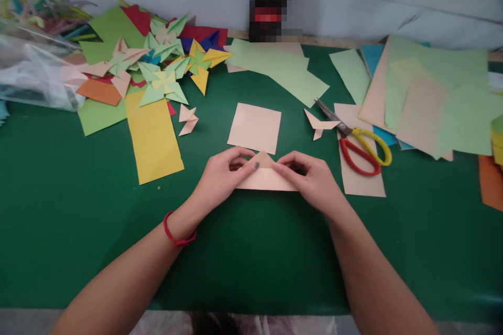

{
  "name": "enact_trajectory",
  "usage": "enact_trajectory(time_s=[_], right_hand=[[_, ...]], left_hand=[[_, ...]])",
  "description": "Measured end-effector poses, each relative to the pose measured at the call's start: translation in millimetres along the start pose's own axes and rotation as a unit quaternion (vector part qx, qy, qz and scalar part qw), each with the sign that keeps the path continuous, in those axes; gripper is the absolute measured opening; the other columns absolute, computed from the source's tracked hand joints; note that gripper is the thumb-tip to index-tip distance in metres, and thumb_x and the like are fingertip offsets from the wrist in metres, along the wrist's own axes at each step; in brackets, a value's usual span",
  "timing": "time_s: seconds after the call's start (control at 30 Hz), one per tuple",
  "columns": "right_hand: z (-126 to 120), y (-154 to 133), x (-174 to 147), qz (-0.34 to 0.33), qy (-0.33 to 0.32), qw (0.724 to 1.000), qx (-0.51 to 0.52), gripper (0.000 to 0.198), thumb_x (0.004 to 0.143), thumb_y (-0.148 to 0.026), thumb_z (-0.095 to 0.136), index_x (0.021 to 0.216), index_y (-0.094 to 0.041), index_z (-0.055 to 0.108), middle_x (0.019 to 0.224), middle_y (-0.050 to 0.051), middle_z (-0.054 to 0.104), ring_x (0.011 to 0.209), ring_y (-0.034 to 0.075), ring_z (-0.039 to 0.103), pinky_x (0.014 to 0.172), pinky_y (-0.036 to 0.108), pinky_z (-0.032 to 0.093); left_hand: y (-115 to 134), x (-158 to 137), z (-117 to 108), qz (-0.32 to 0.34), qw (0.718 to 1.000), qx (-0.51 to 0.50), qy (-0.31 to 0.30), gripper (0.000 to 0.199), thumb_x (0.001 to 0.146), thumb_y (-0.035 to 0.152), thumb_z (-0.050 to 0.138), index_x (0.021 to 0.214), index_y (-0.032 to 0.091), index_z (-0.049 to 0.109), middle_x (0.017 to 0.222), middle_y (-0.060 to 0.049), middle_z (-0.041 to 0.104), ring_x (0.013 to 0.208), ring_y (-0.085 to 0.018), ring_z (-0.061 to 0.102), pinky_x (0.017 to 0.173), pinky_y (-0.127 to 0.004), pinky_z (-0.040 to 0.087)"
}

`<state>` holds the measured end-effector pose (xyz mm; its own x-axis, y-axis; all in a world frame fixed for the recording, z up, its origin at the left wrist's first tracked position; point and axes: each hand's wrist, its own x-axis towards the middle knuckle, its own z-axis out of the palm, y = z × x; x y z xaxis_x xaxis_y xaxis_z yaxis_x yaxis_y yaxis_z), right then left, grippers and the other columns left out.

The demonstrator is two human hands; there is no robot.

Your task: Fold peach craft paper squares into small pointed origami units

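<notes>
A pale pink sheet of paper, partly folded with a peak at its top, lies between my two hands near the middle of the table. My left hand grips its left side, thumb on top. On the right side, my right hand pinches it near the peak. Fingers hide both ends of the paper. Just beyond lies a flat pink square of paper. A small folded pink piece sits to the left of it, and another folded pink piece to the right, by the scissors.
Scissors with red and yellow handles rest on a pink strip. Paper sheets are heaped at right. Folded paper stars pile up at back left, near a yellow sheet and a clear plastic bag.
</notes>
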<state>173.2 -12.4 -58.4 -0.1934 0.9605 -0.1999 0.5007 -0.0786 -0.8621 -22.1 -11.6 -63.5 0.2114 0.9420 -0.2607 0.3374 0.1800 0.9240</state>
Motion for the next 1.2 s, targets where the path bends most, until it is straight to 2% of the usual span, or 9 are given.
enact_trajectory(time_s=[0.17,0.47,0.63,0.73,0.77,0.83,0.93,1.07,1.2], right_hand=[[0.0,1.1,1.0,0.008,0.01,1.0,0.006,0.019,0.08,-0.038,0.059,0.075,-0.019,0.063,0.07,-0.001,0.062,0.064,0.011,0.053,0.057,0.024,0.039],[-1.7,-0.2,-0.1,-0.001,-0.019,1.0,-0.008,0.024,0.081,-0.042,0.055,0.082,-0.02,0.065,0.079,0.002,0.066,0.069,0.014,0.057,0.062,0.027,0.043],[-1.0,-0.6,-0.2,-0.004,-0.015,1.0,-0.009,0.026,0.082,-0.043,0.054,0.079,-0.02,0.065,0.075,0.002,0.066,0.068,0.014,0.057,0.061,0.027,0.042],[-1.0,0.2,0.4,-0.006,-0.001,1.0,-0.001,0.026,0.082,-0.043,0.054,0.079,-0.019,0.065,0.074,0.002,0.066,0.067,0.015,0.057,0.061,0.027,0.043],[-1.2,0.7,0.7,-0.005,0.004,1.0,0.002,0.026,0.081,-0.042,0.054,0.079,-0.019,0.065,0.074,0.002,0.066,0.067,0.015,0.057,0.061,0.027,0.043],[-1.6,2.5,1.4,0.002,0.019,1.0,0.011,0.025,0.081,-0.041,0.056,0.08,-0.019,0.065,0.075,0.002,0.066,0.067,0.014,0.057,0.06,0.026,0.043],[-1.6,6.0,2.3,0.012,0.048,0.998,0.028,0.023,0.08,-0.04,0.058,0.082,-0.019,0.065,0.076,0.002,0.066,0.068,0.014,0.057,0.06,0.025,0.043],[0.1,8.0,2.5,0.005,0.055,0.998,0.035,0.022,0.08,-0.04,0.058,0.081,-0.018,0.065,0.076,0.002,0.066,0.068,0.014,0.058,0.061,0.025,0.044],[2.7,5.5,2.0,-0.015,0.034,0.999,-0.002,0.021,0.082,-0.038,0.055,0.08,-0.019,0.064,0.077,0.002,0.067,0.069,0.014,0.059,0.063,0.026,0.045]], left_hand=[[0.4,1.3,-3.5,0.0,0.999,0.024,0.035,0.017,0.083,0.027,0.053,0.094,0.019,0.063,0.072,0.001,0.066,0.068,-0.012,0.059,0.057,-0.021,0.041],[0.2,0.4,-2.1,0.012,0.999,0.02,0.024,0.019,0.082,0.031,0.054,0.094,0.018,0.062,0.074,-0.001,0.066,0.069,-0.014,0.06,0.058,-0.022,0.043],[-1.7,-1.6,0.2,0.05,0.998,0.028,-0.006,0.021,0.084,0.033,0.053,0.098,0.019,0.06,0.078,-0.002,0.067,0.072,-0.014,0.062,0.064,-0.025,0.048],[-2.2,-2.8,1.9,0.107,0.99,0.085,0.017,0.023,0.086,0.029,0.051,0.106,0.019,0.057,0.094,-0.005,0.067,0.085,-0.016,0.062,0.075,-0.029,0.05],[-2.2,-3.2,2.5,0.146,0.981,0.124,0.04,0.025,0.086,0.027,0.052,0.109,0.019,0.056,0.102,-0.006,0.065,0.093,-0.017,0.061,0.08,-0.031,0.049],[-2.3,-4.1,3.7,0.246,0.94,0.221,0.079,0.028,0.085,0.027,0.055,0.112,0.02,0.054,0.113,-0.008,0.06,0.106,-0.02,0.055,0.091,-0.037,0.045],[-2.8,-6.3,5.2,0.362,0.863,0.347,0.066,0.027,0.086,0.023,0.053,0.112,0.021,0.054,0.119,-0.009,0.058,0.113,-0.022,0.05,0.102,-0.044,0.035],[-2.6,-9.9,5.8,0.403,0.804,0.436,0.007,0.027,0.089,0.011,0.043,0.112,0.018,0.054,0.122,-0.01,0.056,0.115,-0.021,0.049,0.104,-0.044,0.032],[0.8,-12.2,6.4,0.401,0.789,0.465,-0.023,0.027,0.09,0.01,0.038,0.112,0.013,0.054,0.121,-0.012,0.057,0.111,-0.023,0.051,0.096,-0.041,0.039]])
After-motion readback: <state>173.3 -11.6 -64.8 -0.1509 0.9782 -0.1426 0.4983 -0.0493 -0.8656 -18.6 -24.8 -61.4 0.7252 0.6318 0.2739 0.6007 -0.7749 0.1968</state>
